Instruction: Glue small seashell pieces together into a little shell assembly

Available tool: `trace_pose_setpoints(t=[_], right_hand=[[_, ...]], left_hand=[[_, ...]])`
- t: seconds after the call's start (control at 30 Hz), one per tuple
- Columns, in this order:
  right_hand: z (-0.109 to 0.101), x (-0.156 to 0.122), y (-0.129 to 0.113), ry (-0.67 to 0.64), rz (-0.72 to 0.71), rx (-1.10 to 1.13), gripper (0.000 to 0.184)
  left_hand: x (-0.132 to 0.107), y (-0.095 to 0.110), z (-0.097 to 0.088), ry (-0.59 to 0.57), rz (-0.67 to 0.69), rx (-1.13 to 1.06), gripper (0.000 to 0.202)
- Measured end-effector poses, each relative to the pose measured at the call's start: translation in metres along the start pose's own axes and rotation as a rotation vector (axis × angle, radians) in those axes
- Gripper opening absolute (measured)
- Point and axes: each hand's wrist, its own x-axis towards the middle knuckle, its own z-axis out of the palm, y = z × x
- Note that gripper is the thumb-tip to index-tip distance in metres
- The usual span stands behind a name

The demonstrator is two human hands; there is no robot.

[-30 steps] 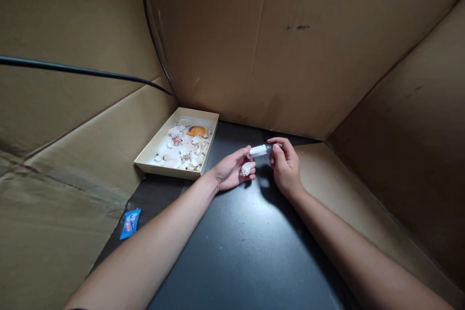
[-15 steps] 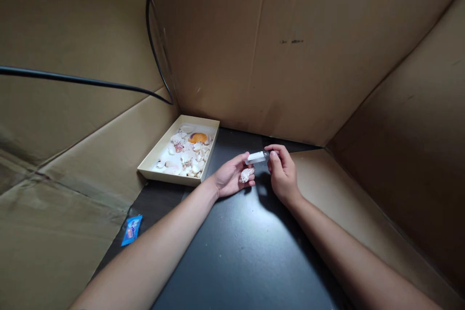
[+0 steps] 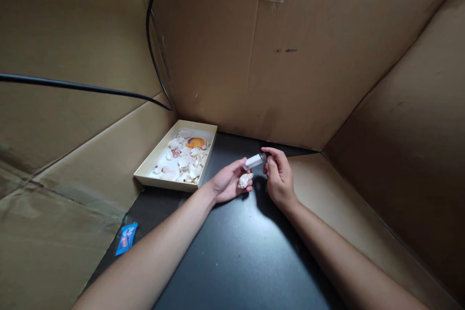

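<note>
My left hand [image 3: 228,183] is palm up, with a whitish spiral seashell [image 3: 245,180] resting against its curled fingers. Its thumb touches the lower end of a small white bottle-like object [image 3: 253,162], slim and angular, with a dark see-through end. At that dark end are the thumb and fingers of my right hand [image 3: 279,174], closed around it, with the index finger raised along the top. The bottle-like object tilts just above the seashell. Its exact kind is not clear from here.
A shallow cream box [image 3: 165,184] of assorted shells, including an orange shell [image 3: 195,142], stands at the back left. A blue wrapped packet [image 3: 126,239] lies on the dark table [image 3: 221,261] at left. Cardboard walls [image 3: 290,87] surround it; a black cable [image 3: 90,89] hangs at left.
The view has shifted slightly, so everything sits a little lower and further left. The white object is tilted more, its dark end higher, and my right index finger has lifted slightly.
</note>
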Motion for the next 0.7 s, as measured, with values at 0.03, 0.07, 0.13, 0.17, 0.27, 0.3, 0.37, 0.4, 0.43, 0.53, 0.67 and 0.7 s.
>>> trace_pose_setpoints(t=[0.03, 0.07, 0.13, 0.17, 0.27, 0.3, 0.37, 0.4, 0.43, 0.53, 0.67, 0.7], right_hand=[[0.0, -0.0001, -0.0011, 0.004, -0.002, 0.015, 0.027], [-0.0002, -0.0005, -0.0025, 0.009, -0.005, 0.029, 0.026], [-0.0007, -0.0018, -0.0056, 0.022, -0.025, 0.039, 0.026], [-0.0009, -0.0025, -0.007, 0.035, -0.039, 0.033, 0.026], [-0.0021, -0.0029, -0.0097, 0.077, -0.067, -0.008, 0.026], [-0.0026, -0.0024, -0.01, 0.083, -0.07, -0.024, 0.025], [-0.0037, -0.0007, -0.0099, 0.08, -0.076, -0.055, 0.023], [-0.0042, 0.0001, -0.0096, 0.073, -0.078, -0.068, 0.021], [-0.0046, 0.0008, -0.0093, 0.065, -0.075, -0.077, 0.02], [-0.005, 0.0015, -0.0077, 0.051, -0.034, -0.079, 0.019], [-0.0045, 0.001, -0.0065, 0.059, 0.021, -0.071, 0.019], [-0.0045, 0.0009, -0.0066, 0.059, 0.027, -0.069, 0.02]], left_hand=[[0.0003, -0.0001, -0.0002, -0.002, -0.001, -0.004, 0.03], [0.0005, -0.0002, -0.0004, -0.003, 0.0, -0.008, 0.029], [0.0009, -0.0004, -0.0005, 0.002, 0.008, -0.01, 0.027], [0.001, -0.0005, -0.0004, 0.007, 0.014, -0.006, 0.026], [0.0015, -0.0008, -0.0007, 0.017, 0.025, -0.002, 0.025], [0.0016, -0.0009, -0.0009, 0.019, 0.025, -0.006, 0.025], [0.0018, -0.001, -0.0011, 0.027, 0.021, -0.009, 0.026], [0.0017, -0.001, -0.001, 0.035, 0.02, -0.006, 0.026], [0.0016, -0.001, -0.0008, 0.044, 0.022, -0.003, 0.026], [0.0014, -0.0013, 0.0003, 0.065, 0.031, 0.001, 0.027], [0.0025, -0.0017, 0.0, 0.07, 0.05, -0.019, 0.033], [0.003, -0.0017, -0.0005, 0.067, 0.049, -0.023, 0.034]])
